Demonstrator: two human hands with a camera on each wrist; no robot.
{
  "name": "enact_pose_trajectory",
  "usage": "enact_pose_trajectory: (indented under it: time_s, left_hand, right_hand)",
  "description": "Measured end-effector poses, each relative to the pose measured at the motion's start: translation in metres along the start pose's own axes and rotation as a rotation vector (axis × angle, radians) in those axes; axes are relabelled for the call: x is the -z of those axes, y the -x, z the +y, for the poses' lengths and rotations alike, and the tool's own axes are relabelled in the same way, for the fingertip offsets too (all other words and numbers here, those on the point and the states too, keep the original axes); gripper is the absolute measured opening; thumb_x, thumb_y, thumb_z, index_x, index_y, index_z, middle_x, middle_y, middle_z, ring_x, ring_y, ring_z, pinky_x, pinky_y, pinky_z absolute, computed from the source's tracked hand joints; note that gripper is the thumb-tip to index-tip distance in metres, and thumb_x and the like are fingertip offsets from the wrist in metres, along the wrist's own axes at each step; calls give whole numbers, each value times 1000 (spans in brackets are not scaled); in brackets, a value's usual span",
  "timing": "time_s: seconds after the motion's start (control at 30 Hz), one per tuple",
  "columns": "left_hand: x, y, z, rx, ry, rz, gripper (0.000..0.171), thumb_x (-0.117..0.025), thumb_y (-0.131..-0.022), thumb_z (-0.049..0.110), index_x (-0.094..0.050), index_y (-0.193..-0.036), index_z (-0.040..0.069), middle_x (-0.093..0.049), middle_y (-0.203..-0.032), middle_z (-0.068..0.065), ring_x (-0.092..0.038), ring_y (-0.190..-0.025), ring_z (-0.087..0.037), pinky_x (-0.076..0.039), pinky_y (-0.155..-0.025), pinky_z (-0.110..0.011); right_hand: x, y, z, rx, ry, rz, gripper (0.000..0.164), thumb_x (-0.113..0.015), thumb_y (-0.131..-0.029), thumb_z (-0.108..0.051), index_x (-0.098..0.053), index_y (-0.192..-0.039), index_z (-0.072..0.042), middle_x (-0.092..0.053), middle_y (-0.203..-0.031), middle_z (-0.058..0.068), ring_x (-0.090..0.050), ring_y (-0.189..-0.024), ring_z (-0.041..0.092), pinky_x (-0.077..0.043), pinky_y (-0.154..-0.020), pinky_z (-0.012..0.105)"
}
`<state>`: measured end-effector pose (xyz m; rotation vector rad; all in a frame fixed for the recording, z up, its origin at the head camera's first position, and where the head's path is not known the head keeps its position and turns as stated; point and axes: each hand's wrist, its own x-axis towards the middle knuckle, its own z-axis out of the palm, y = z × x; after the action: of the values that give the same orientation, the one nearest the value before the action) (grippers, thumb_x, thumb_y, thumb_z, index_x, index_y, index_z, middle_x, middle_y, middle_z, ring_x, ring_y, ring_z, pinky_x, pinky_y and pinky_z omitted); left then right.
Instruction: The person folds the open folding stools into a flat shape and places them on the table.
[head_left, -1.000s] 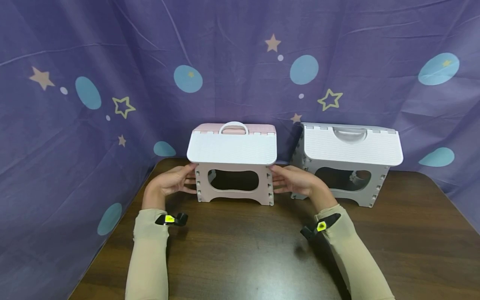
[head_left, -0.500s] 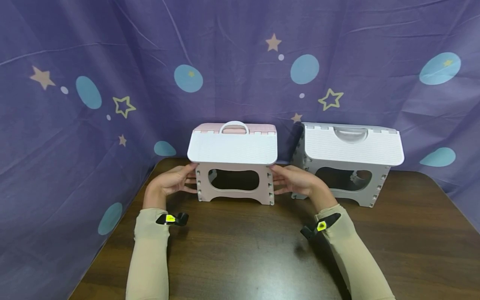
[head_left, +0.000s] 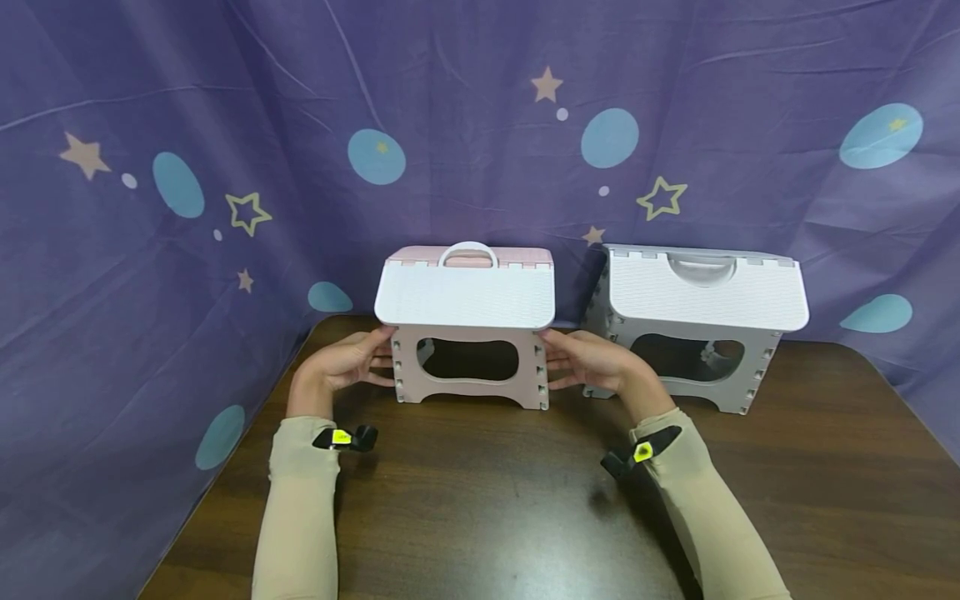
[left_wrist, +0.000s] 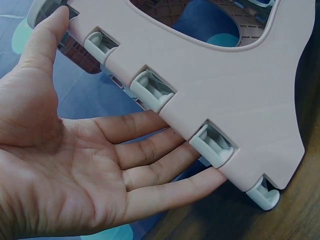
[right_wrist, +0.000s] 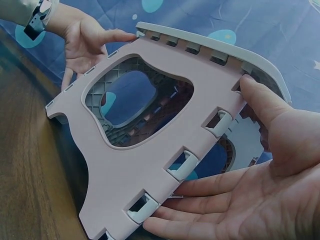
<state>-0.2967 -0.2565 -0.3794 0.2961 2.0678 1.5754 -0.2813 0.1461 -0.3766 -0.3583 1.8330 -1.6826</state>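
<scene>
A pink-and-white folding step stool point(head_left: 465, 296) stands unfolded on the table, its white carry handle point(head_left: 469, 247) raised at the top. My left hand point(head_left: 341, 362) is at its left side. In the left wrist view, the thumb lies at the upper corner and the nearly straight fingers reach the hinged edge of the pink leg panel point(left_wrist: 240, 105). On the opposite side my right hand point(head_left: 588, 360) mirrors this. The right wrist view shows that thumb just under the white top and extended fingers touching the edge hinges. The fingertips are partly hidden behind the panel edges.
A second unfolded step stool point(head_left: 705, 292), grey and white, stands close to the right, just beyond my right hand. The brown wooden table point(head_left: 465, 483) stretches toward me. A purple curtain point(head_left: 480, 100) with stars hangs right behind both stools.
</scene>
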Motion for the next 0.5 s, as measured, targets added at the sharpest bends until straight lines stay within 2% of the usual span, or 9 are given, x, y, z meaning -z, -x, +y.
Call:
enact_pose_trajectory:
  time_s: [0.23,0.5]
  left_hand:
    - [0,0,0,-5,-5,-1,93,-40,-100,69,-32,-153,-8,-40,-153,-33,-52,-132,-35,-47,-108,-62]
    - [-1,0,1,-2,-16,-3,96,-40,-99,71,-31,-154,-8,-40,-154,-33,-50,-135,-38,-47,-108,-63]
  right_hand:
    - [1,0,0,5,-12,-9,68,-42,-108,-47,-40,-147,10,-48,-150,28,-56,-127,29,-45,-112,57]
    - [1,-1,1,7,-4,-8,69,-41,-109,-46,-39,-148,10,-46,-151,29,-55,-129,30,-46,-112,57]
